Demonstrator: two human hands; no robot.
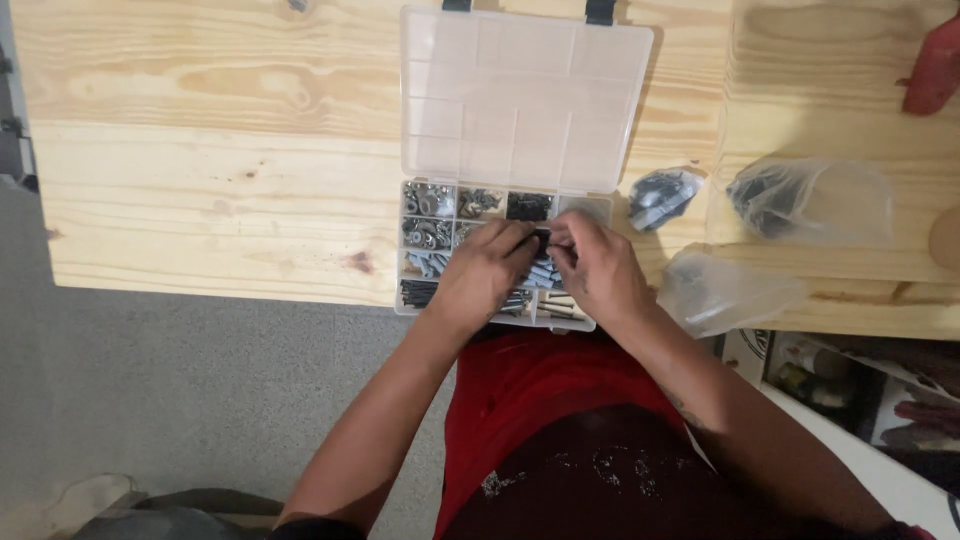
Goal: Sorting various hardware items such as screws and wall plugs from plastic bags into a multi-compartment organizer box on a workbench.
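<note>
A clear plastic organiser box (420, 300) lies open on a pale wooden table, its lid (520, 100) flipped back. Its compartments hold washers, nuts, dark screws and grey wall plugs. My left hand (485, 275) and my right hand (595, 265) meet over the middle of the box. Their fingertips pinch a small black part (541, 237) between them. The hands hide the middle compartments.
Right of the box lie a small bag of dark hardware (662, 195), a larger clear bag with dark parts (810, 200) and an empty-looking clear bag (725, 290). A red object (935, 70) sits at the far right. The table edge (220, 292) runs above a grey floor.
</note>
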